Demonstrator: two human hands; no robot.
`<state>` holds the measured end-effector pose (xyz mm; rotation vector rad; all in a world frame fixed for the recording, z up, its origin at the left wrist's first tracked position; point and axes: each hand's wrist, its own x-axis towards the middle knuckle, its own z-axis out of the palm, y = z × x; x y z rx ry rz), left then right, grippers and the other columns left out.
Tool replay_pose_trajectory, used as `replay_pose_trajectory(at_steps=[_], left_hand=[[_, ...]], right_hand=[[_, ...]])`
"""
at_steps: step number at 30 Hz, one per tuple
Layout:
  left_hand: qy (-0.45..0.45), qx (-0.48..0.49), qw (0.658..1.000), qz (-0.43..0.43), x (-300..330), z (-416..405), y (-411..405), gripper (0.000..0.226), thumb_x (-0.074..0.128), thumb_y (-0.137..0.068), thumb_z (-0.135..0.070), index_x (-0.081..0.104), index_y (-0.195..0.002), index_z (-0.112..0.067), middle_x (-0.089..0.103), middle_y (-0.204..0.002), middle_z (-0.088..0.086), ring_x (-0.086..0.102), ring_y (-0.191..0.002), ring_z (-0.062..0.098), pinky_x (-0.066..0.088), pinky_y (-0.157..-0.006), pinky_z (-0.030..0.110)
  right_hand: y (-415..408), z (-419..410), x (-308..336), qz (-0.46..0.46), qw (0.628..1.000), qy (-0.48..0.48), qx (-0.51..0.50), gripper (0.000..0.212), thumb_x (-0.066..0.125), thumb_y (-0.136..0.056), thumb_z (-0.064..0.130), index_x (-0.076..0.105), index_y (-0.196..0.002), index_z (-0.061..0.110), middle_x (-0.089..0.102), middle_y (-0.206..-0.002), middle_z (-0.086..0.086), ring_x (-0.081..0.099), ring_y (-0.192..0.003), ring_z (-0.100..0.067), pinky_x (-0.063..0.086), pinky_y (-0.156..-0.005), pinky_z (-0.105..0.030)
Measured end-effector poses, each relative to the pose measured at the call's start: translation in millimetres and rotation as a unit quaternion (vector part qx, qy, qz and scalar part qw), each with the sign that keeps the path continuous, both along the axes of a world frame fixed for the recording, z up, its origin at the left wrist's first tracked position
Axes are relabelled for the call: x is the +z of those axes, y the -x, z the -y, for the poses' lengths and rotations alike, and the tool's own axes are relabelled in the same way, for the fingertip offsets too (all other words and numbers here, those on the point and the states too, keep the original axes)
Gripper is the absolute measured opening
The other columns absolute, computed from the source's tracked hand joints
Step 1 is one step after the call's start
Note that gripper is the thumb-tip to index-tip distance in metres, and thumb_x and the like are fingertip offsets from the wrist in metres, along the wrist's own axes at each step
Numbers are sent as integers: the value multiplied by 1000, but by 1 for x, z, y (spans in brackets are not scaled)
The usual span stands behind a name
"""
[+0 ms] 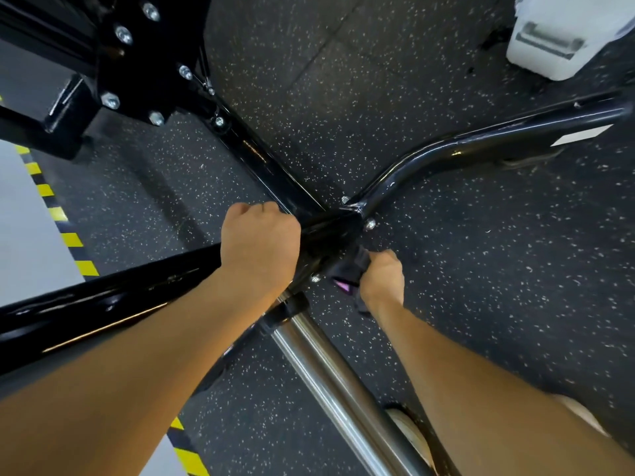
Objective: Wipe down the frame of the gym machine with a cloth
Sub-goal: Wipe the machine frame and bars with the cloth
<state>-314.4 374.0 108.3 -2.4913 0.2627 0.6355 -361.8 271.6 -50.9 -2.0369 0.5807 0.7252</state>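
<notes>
The person's left hand (259, 243) is curled around the glossy black frame tube (103, 304) just beside the central welded junction (335, 223), where several tubes of the gym machine meet; the fingers wrap under the tube and out of sight, so it reads as a bracing grip. The right hand (381, 278) pinches a dark cloth (347, 273), bunched tight with a small purple tag showing, and presses it against the underside of the junction near a silver bolt (370, 224).

The wiping appears confined to this joint; the curved black tube (481, 146) running off to the right and the bolted plate (137, 56) at the upper left look untouched, though gloss alone does not settle that.

Several risks follow from this position; the cloth is wadded so small that little of it meets the metal, so grime may simply be pushed into the weld seam; loose fabric could snag on a bolt head or the bracket (285, 314) clamped on the chromed bar (330, 369) below; the right knuckles sit close to the bolts and could scrape on a fast stroke; and if the polished tube is damp, the left hand's brace may slip and tip the person's weight forward over the speckled rubber floor (446, 304).
</notes>
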Motion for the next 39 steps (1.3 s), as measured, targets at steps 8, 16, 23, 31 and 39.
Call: replay_pose_trajectory(at_steps=[8,16,23,31,39], left_hand=[[106,67,992,-34,27,33,26,32,56,-91,-23,56,-123,-22,54,-116,2,50,-114,21,32,-103,36],[239,154,949,-133,110,97,84,37,49,-97,-26,50,-133,-19,46,-134,8,47,-120,27,40,-98,40],[388,275,869,-138,196,118,141,38,47,-98,-25,48,-135,-14,51,-136,10,54,-117,25,43,-100,36],[588,545,596,-48,315,129,261,72,27,-93,-63,49,-136,-9,51,-138,11,46,-128,29,33,-111,42],[791,494,331,-142,471,112,365,65,21,-93,-63,59,-121,-20,68,-117,2,64,-109,15,53,-84,27]], right_hand=[[23,88,84,-7,1000,6,-13,32,46,-90,-4,60,-118,3,62,-112,-18,58,-96,-30,46,-74,-32],[72,154,225,38,995,-29,-85,20,53,-84,-3,59,-100,7,57,-84,-6,54,-78,-24,39,-64,-29],[121,171,340,61,990,-97,-79,28,50,-76,-10,57,-78,17,56,-72,-1,53,-77,-22,44,-65,-31],[209,169,492,83,966,-244,-33,40,40,-82,-14,65,-101,11,62,-80,-4,55,-69,-13,42,-50,-18],[273,153,648,87,946,-293,105,26,44,-90,-4,65,-103,5,65,-107,-27,60,-91,-28,45,-77,-41]])
